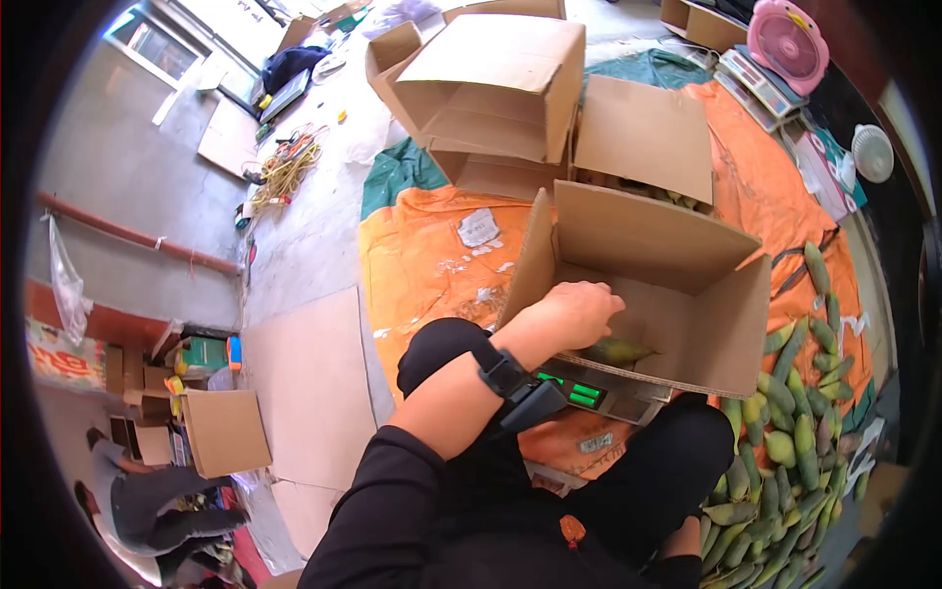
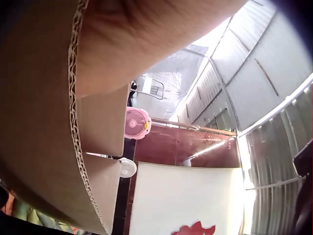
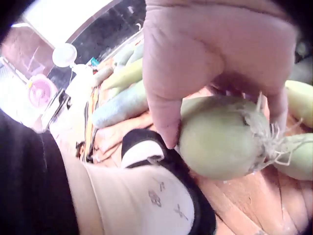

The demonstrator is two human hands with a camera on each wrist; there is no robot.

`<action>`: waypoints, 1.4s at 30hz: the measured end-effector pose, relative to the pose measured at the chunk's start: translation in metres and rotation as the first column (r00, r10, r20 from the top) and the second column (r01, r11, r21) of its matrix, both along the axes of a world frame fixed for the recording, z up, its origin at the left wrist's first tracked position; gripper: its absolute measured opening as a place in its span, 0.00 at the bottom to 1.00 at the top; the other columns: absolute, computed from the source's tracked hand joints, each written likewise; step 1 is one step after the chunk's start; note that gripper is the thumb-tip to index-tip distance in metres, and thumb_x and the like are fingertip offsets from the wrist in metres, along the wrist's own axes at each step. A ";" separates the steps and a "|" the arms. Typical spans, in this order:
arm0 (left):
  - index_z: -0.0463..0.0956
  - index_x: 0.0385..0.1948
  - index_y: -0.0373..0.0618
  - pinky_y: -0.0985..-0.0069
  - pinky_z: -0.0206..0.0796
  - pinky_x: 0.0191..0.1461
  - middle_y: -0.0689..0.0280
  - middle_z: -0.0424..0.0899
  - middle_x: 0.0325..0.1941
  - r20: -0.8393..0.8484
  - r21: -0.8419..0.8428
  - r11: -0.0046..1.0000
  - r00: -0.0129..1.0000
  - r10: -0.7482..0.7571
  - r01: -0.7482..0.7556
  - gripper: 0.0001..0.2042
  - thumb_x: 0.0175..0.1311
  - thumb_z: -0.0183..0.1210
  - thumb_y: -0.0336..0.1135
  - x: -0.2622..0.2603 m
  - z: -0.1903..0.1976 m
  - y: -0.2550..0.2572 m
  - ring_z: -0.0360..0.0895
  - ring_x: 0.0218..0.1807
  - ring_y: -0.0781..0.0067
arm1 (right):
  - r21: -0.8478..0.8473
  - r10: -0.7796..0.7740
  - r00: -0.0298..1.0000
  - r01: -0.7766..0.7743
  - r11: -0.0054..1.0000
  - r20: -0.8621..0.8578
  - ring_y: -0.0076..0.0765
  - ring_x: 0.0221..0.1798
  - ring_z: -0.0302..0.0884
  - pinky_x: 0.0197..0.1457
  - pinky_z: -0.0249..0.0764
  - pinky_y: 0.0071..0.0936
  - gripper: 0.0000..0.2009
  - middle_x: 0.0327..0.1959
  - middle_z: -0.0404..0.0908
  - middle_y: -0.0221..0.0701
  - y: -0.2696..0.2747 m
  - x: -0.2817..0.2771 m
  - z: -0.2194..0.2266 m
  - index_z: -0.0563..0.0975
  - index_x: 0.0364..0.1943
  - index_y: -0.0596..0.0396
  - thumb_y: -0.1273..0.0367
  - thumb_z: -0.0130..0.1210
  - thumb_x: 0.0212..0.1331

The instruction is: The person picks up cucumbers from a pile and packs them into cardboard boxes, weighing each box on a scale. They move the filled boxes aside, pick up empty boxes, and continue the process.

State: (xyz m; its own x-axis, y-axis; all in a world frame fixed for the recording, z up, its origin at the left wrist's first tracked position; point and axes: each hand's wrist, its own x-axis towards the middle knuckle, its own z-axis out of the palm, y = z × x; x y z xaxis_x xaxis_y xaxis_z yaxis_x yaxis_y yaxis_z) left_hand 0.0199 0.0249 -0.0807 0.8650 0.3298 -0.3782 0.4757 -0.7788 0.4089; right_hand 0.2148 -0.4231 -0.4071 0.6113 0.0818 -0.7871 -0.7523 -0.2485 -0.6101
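My left hand (image 1: 579, 309) reaches over the near edge of an open cardboard box (image 1: 726, 319), its fingers loosely bent. Beneath it in the box lies a green radish (image 1: 620, 350), apart from the fingers. In the left wrist view, the box wall hides most of that hand (image 2: 146, 41). Down at my right side, my right hand (image 3: 215, 49) grips a pale green radish (image 3: 220, 139) with stringy roots at one end, thumb on one side and fingers on the other. The head view shows only the right wrist there.
The box stands on a scale with a green lit display (image 1: 584, 393). A large heap of green radishes (image 1: 780, 447) lies at the right on an orange tarp (image 1: 422, 245). More boxes (image 1: 643, 133) stand behind, and a pink fan (image 1: 788, 44) is far right. Another person (image 1: 147, 501) bends at lower left.
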 end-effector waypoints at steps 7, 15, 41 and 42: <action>0.73 0.51 0.44 0.62 0.68 0.55 0.56 0.76 0.50 0.148 -0.044 0.998 0.988 0.051 -0.044 0.20 0.55 0.60 0.34 -0.009 0.007 0.008 0.74 0.53 0.52 | 0.192 0.012 1.000 -0.016 0.981 0.021 0.35 0.41 0.77 0.44 0.74 0.34 0.18 0.40 0.80 0.34 -0.034 0.005 0.084 0.77 0.43 0.61 0.61 0.58 0.55; 0.70 0.55 0.44 0.63 0.67 0.56 0.56 0.75 0.51 0.275 -0.050 0.995 0.957 0.096 -0.085 0.24 0.55 0.61 0.34 -0.015 0.009 0.011 0.73 0.54 0.53 | 0.043 0.057 0.849 -0.094 0.995 0.525 0.34 0.47 0.75 0.52 0.70 0.29 0.26 0.48 0.76 0.33 0.056 0.034 0.290 0.70 0.55 0.61 0.65 0.60 0.52; 0.82 0.43 0.54 0.61 0.72 0.47 0.63 0.83 0.47 -0.026 0.136 0.984 0.993 -0.114 0.117 0.20 0.45 0.67 0.44 0.000 -0.015 0.015 0.80 0.49 0.58 | -0.387 0.606 -0.005 -0.774 0.502 0.796 0.31 0.42 0.72 0.43 0.67 0.25 0.14 0.46 0.78 0.35 0.270 -0.015 0.402 0.75 0.50 0.62 0.71 0.54 0.62; 0.82 0.43 0.54 0.61 0.72 0.47 0.63 0.83 0.47 -0.026 0.134 0.983 0.992 -0.121 0.123 0.20 0.45 0.67 0.44 0.003 -0.020 0.016 0.80 0.49 0.58 | -0.295 0.532 0.137 -0.704 0.645 0.835 0.25 0.33 0.69 0.31 0.65 0.19 0.15 0.43 0.78 0.32 0.258 -0.001 0.394 0.75 0.52 0.62 0.70 0.52 0.63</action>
State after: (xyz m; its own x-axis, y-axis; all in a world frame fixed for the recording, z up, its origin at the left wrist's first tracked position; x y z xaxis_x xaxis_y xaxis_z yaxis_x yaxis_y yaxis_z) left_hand 0.0231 0.0406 -0.1006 0.8954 0.2712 -0.3532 0.3800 -0.8789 0.2883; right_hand 0.2136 -0.1653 -0.0127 0.5745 0.8095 0.1214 0.4965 -0.2267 -0.8379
